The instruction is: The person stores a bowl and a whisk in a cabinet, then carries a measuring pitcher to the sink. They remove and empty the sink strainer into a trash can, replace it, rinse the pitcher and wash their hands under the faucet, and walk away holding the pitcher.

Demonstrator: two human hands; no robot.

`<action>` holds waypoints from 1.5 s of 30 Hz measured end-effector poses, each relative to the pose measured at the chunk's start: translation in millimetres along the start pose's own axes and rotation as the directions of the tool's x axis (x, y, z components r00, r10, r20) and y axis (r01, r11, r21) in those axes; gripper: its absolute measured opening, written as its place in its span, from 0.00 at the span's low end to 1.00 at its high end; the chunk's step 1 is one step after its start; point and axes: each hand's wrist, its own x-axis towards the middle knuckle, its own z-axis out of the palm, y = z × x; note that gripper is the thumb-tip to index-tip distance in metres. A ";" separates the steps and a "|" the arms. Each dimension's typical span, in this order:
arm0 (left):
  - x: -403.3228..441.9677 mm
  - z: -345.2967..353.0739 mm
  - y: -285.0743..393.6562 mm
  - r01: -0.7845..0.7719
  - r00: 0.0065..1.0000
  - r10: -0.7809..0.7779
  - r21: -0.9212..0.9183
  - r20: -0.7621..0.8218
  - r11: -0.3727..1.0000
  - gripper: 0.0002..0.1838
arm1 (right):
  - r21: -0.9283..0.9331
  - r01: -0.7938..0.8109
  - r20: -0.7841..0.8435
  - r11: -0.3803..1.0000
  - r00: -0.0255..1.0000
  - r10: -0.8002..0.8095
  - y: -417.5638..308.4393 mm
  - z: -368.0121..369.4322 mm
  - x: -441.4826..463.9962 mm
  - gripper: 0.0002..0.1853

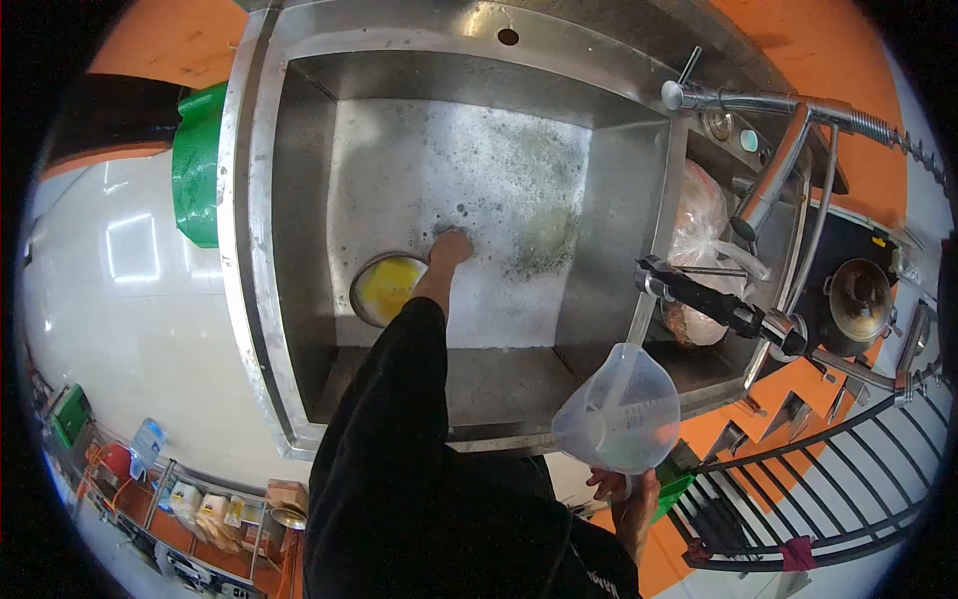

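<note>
My left hand (453, 247) reaches down into the metal sink (304, 250), at the surface of cloudy, sudsy water. Its fingers are hidden in the water, so I cannot tell what they touch. Just left of the wrist, a round metal-rimmed dish (387, 289) with yellow in its middle sits in the water. At the sink's near right corner, my right hand (634, 496) is closed around the handle of a clear plastic measuring jug (621, 414). The jug is tilted, with faint scale marks on its side.
To the right stand a chrome faucet (773, 185) and a black-handled spray tap (714, 299). Beside them, plastic bags (704, 240) fill a smaller basin. A green bin (200, 165) stands left of the sink. Farther right are a pan (859, 298) and a black railing (798, 479).
</note>
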 end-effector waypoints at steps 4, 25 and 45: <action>74.6 81.1 -48.2 0.031 0.999 -0.032 -0.048 -0.015 0.998 0.22 | -0.031 -0.012 0.019 0.999 1.000 0.013 -2.5 3.0 4.0 0.34; -86.6 -50.3 57.4 0.057 0.873 -0.110 -0.124 -0.475 0.991 0.31 | -0.054 0.126 0.099 0.991 0.988 -0.120 14.3 1.2 -15.3 0.34; -139.4 -82.7 40.6 -0.152 0.830 0.122 -0.009 -0.545 0.988 0.22 | 0.019 0.165 0.054 0.986 0.985 -0.166 37.0 1.4 -33.5 0.33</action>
